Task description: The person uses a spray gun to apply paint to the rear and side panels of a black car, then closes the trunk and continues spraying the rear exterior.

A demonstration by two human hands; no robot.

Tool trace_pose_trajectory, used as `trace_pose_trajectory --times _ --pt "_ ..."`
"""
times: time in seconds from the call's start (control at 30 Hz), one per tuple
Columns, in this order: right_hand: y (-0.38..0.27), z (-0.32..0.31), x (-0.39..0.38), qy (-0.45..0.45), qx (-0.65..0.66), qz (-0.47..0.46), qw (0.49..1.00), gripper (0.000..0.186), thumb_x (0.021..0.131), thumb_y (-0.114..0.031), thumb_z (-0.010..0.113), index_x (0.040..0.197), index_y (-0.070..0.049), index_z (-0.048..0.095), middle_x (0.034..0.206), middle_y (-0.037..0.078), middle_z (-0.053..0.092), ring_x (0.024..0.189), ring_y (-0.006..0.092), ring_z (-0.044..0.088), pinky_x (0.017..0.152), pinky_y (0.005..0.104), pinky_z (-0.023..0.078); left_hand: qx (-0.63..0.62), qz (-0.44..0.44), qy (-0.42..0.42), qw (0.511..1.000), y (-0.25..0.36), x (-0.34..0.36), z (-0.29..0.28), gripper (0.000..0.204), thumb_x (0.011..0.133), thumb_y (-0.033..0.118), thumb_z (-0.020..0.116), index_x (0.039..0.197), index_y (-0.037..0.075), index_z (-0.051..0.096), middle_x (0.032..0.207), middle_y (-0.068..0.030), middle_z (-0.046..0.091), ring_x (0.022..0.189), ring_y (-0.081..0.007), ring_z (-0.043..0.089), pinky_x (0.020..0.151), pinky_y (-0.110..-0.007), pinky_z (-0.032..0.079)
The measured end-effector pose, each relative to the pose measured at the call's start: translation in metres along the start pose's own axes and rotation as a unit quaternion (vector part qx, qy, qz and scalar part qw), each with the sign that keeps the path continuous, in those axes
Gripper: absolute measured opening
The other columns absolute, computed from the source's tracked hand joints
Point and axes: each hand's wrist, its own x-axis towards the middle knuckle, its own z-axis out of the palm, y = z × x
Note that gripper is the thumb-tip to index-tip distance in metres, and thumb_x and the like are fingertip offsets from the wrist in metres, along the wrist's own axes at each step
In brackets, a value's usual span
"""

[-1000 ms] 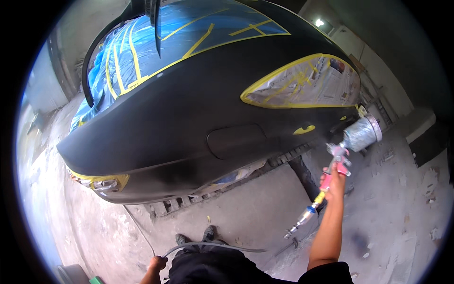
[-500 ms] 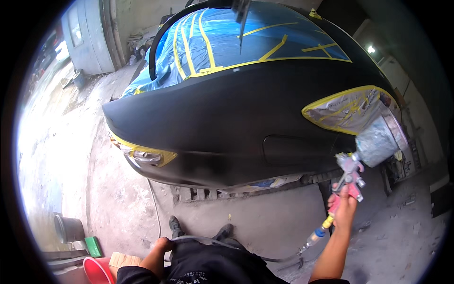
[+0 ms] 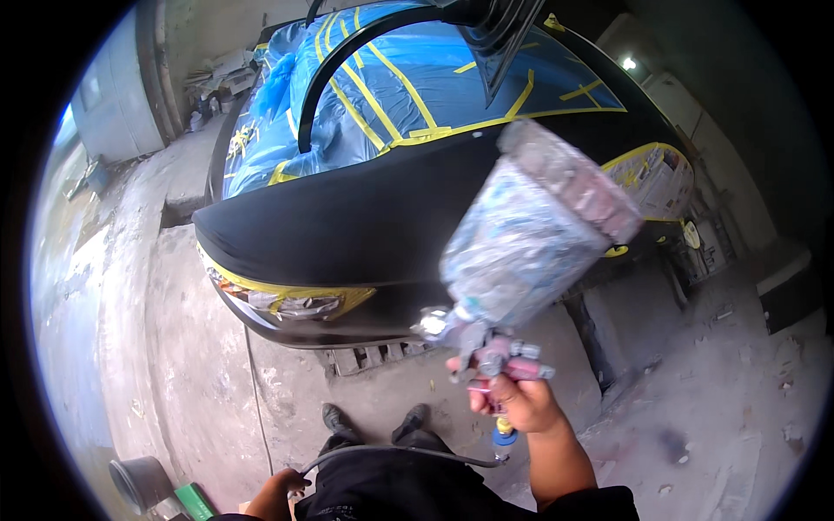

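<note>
My right hand (image 3: 526, 404) is closed around the handle of a spray gun (image 3: 495, 347), held up in front of the car. A large paint cup (image 3: 521, 234), smeared white and blue, sits tilted on the gun. Its nozzle points left, towards the black car body (image 3: 347, 217). A grey air hose (image 3: 391, 450) crosses my waist, from my left hand (image 3: 289, 482) to near the gun's blue and yellow fitting (image 3: 504, 434). My left hand is low by my hip, its fingers curled on the hose. Taped masking covers the near lamp (image 3: 304, 300) and the far lamp (image 3: 656, 178).
Blue plastic sheeting (image 3: 373, 78) with yellow tape covers the car's glass. A curved black part (image 3: 326, 74) rises over it. A slotted pallet (image 3: 373, 358) lies under the car. A grey bucket (image 3: 142, 484) and green box (image 3: 195, 501) stand at lower left.
My right hand has swung the spray gun left and closer to me, turning its nozzle leftward. The view has shifted, and my left hand stays low by the hose.
</note>
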Motion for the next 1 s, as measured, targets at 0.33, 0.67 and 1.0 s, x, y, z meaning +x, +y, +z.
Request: trace_pose_trajectory --times 0.33,0.67,1.0 --pt "-0.033 -0.019 -0.047 0.453 -0.087 -0.066 0.885 0.034 0.096 -0.029 0.047 0.106 0.0 0.059 0.088 0.009 0.062 0.052 0.0076 0.051 0.045 0.0208 0.04 0.193 0.155 0.142 0.958 0.005 0.073 -0.024 0.055 0.078 0.05 0.062 0.105 0.002 0.064 0.102 -0.0165 0.066 0.095 -0.0297 0.063 0.081 -0.038 0.05" --pt "-0.001 -0.021 -0.072 0.387 -0.043 -0.025 0.921 0.032 0.095 -0.027 0.048 0.106 0.002 0.058 0.074 0.006 0.059 0.051 0.0073 0.049 0.045 0.021 0.04 0.279 0.395 0.33 0.811 0.152 -0.026 -0.1 0.031 0.08 0.033 0.063 0.083 0.002 0.062 0.087 -0.021 0.064 0.085 -0.0386 0.061 0.07 -0.045 0.049" --pt "0.033 -0.054 -0.083 0.305 -0.045 -0.014 0.951 0.031 0.094 -0.026 0.051 0.106 0.002 0.058 0.062 0.003 0.054 0.051 0.0065 0.047 0.046 0.0196 0.036 0.141 0.561 0.608 0.544 0.391 -0.312 -0.173 0.025 0.08 0.018 0.062 0.102 0.009 0.056 0.089 -0.0181 0.059 0.08 -0.0371 0.058 0.067 -0.041 0.047"
